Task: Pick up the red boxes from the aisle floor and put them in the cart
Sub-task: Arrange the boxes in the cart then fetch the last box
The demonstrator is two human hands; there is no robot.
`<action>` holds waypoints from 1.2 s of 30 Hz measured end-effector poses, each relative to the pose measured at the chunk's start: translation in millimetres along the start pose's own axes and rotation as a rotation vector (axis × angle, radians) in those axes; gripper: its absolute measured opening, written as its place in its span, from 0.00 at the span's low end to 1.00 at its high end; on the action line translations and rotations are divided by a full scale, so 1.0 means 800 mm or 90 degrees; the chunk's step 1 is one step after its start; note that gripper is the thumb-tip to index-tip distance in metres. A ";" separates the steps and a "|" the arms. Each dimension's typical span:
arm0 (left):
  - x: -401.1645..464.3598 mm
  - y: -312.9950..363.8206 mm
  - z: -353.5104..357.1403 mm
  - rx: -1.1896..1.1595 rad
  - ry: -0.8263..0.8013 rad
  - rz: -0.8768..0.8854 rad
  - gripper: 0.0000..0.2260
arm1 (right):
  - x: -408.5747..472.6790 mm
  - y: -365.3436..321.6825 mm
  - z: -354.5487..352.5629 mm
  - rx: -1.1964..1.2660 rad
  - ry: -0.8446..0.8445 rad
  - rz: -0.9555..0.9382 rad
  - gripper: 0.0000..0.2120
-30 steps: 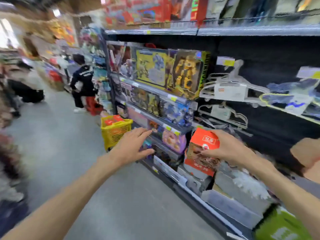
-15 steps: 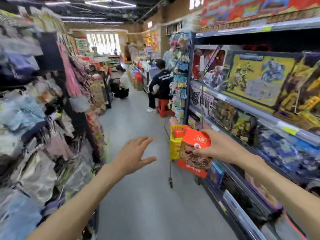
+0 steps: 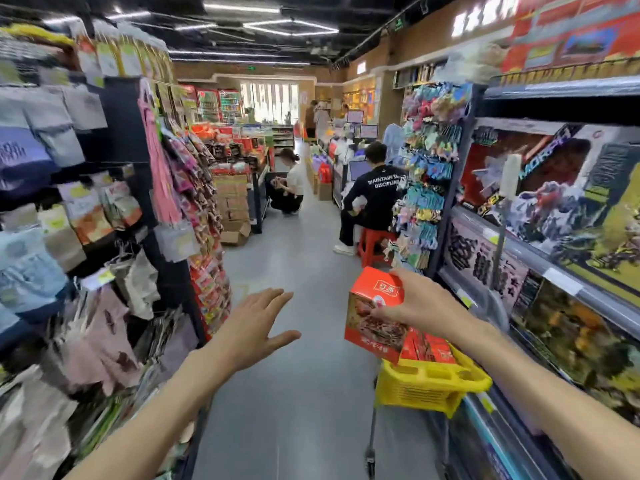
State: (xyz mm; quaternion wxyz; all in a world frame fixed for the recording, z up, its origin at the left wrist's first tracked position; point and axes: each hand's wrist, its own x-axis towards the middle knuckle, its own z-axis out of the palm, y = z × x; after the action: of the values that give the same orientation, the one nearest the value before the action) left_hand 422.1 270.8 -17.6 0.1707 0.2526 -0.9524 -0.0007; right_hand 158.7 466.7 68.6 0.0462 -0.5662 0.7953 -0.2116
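My right hand [image 3: 420,301] grips a red box [image 3: 375,315] by its top right edge and holds it just above the left rim of the yellow cart basket [image 3: 427,384]. More red boxes [image 3: 431,349] lie inside that basket. The cart stands close against the right-hand shelves on a thin metal leg. My left hand [image 3: 254,329] hovers over the aisle floor to the left of the box, fingers spread, holding nothing.
Toy shelves [image 3: 554,244] line the right side and hanging packets [image 3: 114,220] the left. A person in black sits on a red stool [image 3: 374,242] ahead on the right. Another person crouches [image 3: 289,188] further down. A grey floor strip [image 3: 298,271] runs between.
My view has swung left from the toy shelf to look down the aisle. The cart is much nearer, and the red box has travelled from shelf height to just over the basket.
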 end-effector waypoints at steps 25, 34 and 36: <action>0.789 -0.193 0.274 -0.060 -0.059 0.348 0.35 | 0.599 0.296 0.036 -0.013 0.143 0.283 0.33; 1.020 -0.109 0.398 -0.111 -0.131 0.548 0.37 | 0.682 0.463 0.027 -0.034 0.173 0.451 0.35; 1.051 -0.084 0.428 -0.128 -0.148 0.602 0.37 | 0.686 0.496 0.035 -0.039 0.178 0.498 0.34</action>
State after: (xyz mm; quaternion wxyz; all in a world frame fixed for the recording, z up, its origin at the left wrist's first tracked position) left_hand -341.9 -221.5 -72.4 0.0685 -0.2261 -0.9707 -0.0431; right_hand -376.5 60.4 -19.7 -0.0024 -0.1881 0.9550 -0.2292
